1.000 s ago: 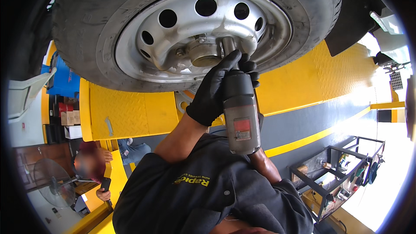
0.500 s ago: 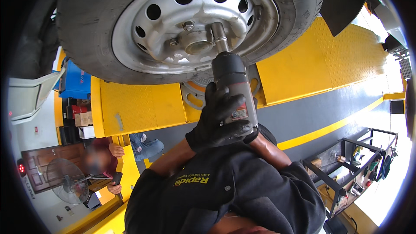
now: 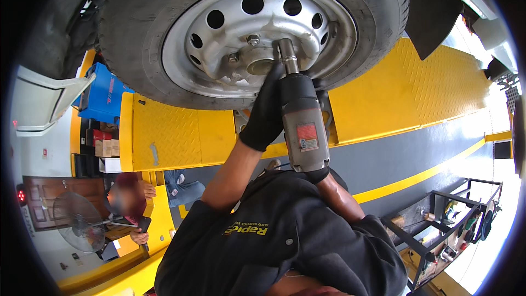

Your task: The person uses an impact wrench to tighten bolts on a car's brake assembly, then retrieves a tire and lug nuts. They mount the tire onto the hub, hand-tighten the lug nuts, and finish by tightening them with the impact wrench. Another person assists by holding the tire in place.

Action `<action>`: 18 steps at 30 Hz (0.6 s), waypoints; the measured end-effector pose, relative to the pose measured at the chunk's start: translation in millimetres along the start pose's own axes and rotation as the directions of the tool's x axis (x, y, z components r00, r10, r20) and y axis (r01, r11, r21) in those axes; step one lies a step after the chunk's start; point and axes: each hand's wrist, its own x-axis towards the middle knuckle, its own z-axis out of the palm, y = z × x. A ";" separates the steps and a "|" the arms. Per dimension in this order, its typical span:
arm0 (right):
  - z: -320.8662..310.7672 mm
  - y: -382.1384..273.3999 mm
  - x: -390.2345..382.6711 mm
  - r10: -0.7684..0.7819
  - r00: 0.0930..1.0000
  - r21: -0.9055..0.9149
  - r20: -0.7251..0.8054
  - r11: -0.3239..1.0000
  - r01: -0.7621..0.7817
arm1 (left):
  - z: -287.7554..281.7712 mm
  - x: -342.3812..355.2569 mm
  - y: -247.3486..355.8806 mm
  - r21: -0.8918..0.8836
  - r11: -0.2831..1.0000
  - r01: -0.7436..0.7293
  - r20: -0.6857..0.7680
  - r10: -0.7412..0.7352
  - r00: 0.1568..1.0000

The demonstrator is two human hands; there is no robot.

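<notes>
In front of me is a wheel with a silver steel rim (image 3: pixel 189 68) and a black tire (image 3: pixel 134 49). I hold a grey and black impact wrench (image 3: pixel 305 126), its long metal socket (image 3: pixel 288 55) pointing into the rim beside the hub cap (image 3: pixel 259 66). Two lug nuts (image 3: pixel 253 39) show left of the socket. My left hand (image 3: pixel 267 111), in a black glove, is wrapped round the wrench's nose, with dark fingertips showing on its far side. My right hand (image 3: pixel 318 175), gloved too, is at the wrench's rear underside; the wrench's body hides most of it.
Yellow ramp plates (image 3: pixel 372 101) lie behind the wheel. A person (image 3: pixel 129 194) is at the left by a yellow post, near a fan (image 3: pixel 79 222). A blue case (image 3: pixel 104 93) stands at left, and a black-framed tool cart (image 3: pixel 444 230) at lower right.
My left hand has slid forward from the wrench's body to its nose by the socket. The wheel and wrench appear slightly lower and further right in view.
</notes>
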 end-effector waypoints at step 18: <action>31.8 -18.2 -26.2 -0.089 0.972 -0.386 0.216 0.907 0.169 | -24.0 -56.0 14.8 -0.435 0.898 -0.067 -0.072 0.040 0.997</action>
